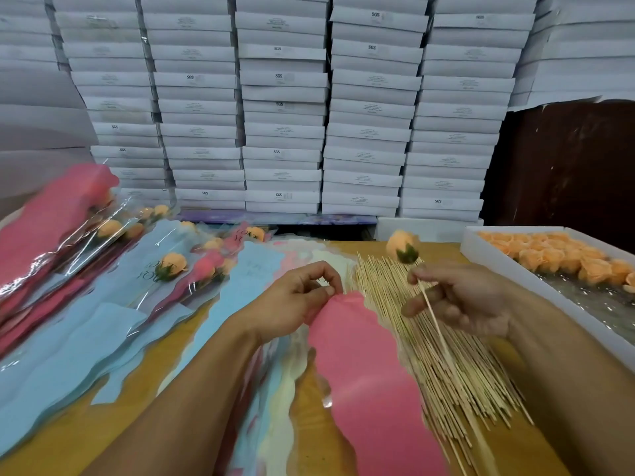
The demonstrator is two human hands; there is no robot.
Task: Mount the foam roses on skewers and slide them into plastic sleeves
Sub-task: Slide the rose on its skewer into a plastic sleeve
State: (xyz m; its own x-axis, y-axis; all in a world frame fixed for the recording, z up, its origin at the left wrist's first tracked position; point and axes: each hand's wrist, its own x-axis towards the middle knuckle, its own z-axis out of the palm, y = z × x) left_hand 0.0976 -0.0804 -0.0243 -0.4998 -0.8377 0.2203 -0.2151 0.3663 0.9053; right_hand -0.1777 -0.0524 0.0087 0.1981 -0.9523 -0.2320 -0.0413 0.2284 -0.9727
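Two hands raised, left hand (295,300) pinching pink sleeve (364,365), right hand (460,300) gripping skewered rose (402,247)

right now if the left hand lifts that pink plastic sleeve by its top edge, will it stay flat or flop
Probably flops: the pink plastic sleeve looks like thin film with a wavy edge, pinched at the top by the left hand. It likely weighs little. Its glossy surface suggests it could slide over the other sleeves beneath.

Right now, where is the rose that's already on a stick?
In the head view, right of centre: the mounted rose stands above the loose skewer pile, its stick pinched by the right hand, left of the rose tray.
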